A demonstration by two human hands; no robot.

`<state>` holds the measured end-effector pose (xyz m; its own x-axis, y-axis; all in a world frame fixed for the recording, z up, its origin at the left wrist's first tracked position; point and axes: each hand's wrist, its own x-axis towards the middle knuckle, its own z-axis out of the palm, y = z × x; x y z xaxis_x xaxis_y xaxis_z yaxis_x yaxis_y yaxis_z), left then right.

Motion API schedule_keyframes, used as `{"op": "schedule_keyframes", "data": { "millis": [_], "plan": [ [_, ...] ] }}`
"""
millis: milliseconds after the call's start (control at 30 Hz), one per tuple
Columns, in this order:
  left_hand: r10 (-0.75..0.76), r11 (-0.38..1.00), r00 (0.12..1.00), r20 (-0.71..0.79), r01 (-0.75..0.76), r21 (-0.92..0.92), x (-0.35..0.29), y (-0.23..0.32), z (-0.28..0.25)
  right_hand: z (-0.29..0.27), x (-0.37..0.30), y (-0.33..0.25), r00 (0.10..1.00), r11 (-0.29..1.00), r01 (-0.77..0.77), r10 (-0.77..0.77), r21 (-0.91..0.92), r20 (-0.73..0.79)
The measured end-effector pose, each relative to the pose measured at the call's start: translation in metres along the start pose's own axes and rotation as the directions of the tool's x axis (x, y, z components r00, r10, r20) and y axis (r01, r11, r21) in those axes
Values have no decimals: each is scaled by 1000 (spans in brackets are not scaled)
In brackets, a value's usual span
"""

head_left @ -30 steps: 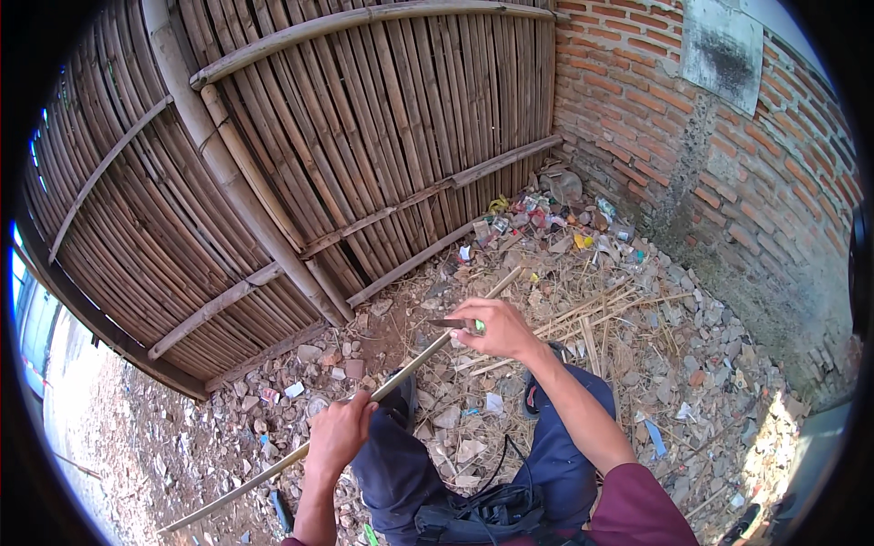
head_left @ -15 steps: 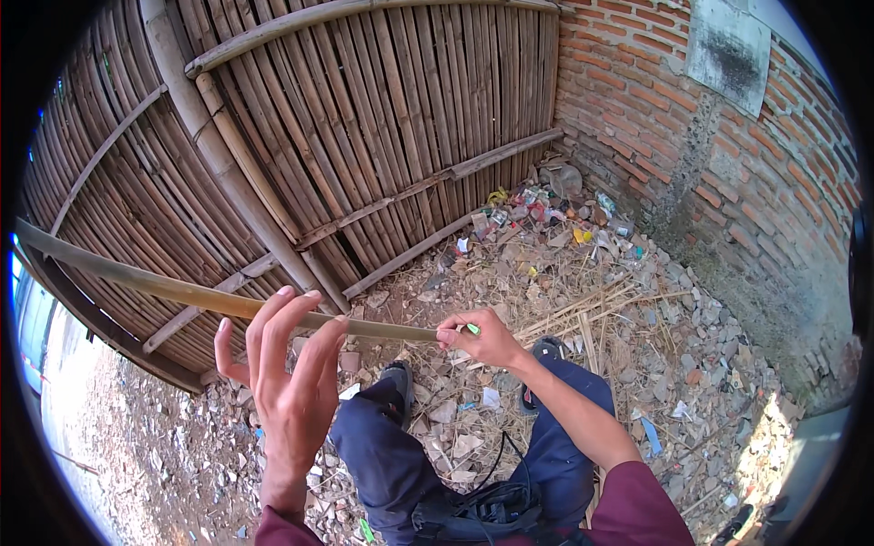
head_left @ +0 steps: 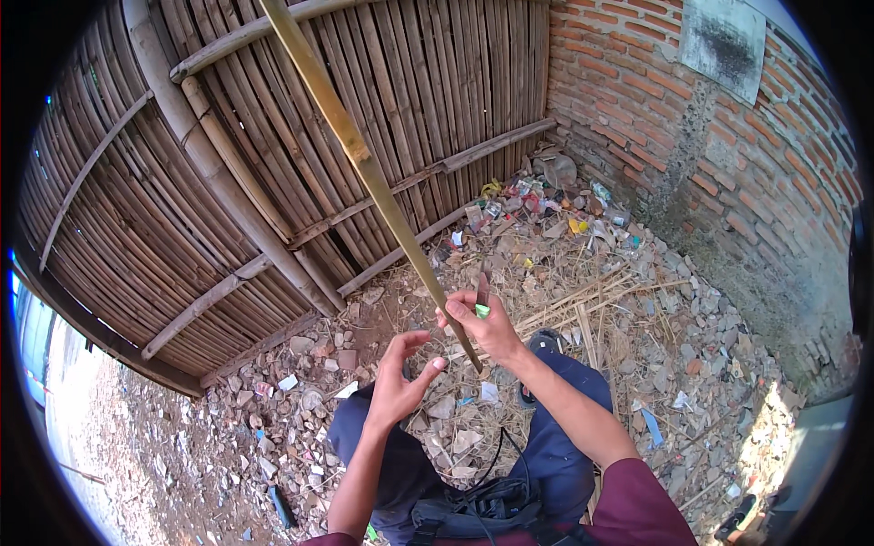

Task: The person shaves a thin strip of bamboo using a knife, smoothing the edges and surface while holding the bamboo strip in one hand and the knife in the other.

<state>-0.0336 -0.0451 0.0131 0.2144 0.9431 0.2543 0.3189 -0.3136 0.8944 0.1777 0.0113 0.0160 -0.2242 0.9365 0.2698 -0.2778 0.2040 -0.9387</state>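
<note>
A long, thin bamboo strip (head_left: 401, 227) slants from the top of the view down to my knees, tan above and greener below. My right hand (head_left: 496, 335) is closed around it near its lower end. The same hand also holds a small knife (head_left: 482, 289), its dark blade pointing up and a bit of bright green showing at the handle. My left hand (head_left: 393, 387) is open just left of the strip's lower end, thumb and fingers apart, apparently not touching it. Fingers of the right hand partly hide the knife's handle.
A bamboo-slat wall (head_left: 437, 100) rises ahead and to the left, meeting a brick wall (head_left: 628, 100) on the right. Litter (head_left: 537, 196) lies heaped in their corner. Stones and bamboo shavings (head_left: 592, 309) cover the ground. A black pouch (head_left: 482, 514) is at my waist.
The bamboo strip has swung from lying out to the left to pointing up and away. My left hand has come off it and moved down to the right. The knife blade now shows.
</note>
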Motion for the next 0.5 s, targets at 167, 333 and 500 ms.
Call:
{"op": "schedule_keyframes", "data": {
  "millis": [167,333,500],
  "plan": [
    [9,999,992,128,-5,-35,1,-13,41,-6,2,-3,996,987,-68,76,146,-50],
    [-103,980,968,230,138,-142,1,-2,56,-3,1,-1,988,983,-75,96,170,-122],
    [-178,911,952,251,255,-324,-4,6,75,-4,9,2,961,998,-40,49,40,-273]
  ]
}}
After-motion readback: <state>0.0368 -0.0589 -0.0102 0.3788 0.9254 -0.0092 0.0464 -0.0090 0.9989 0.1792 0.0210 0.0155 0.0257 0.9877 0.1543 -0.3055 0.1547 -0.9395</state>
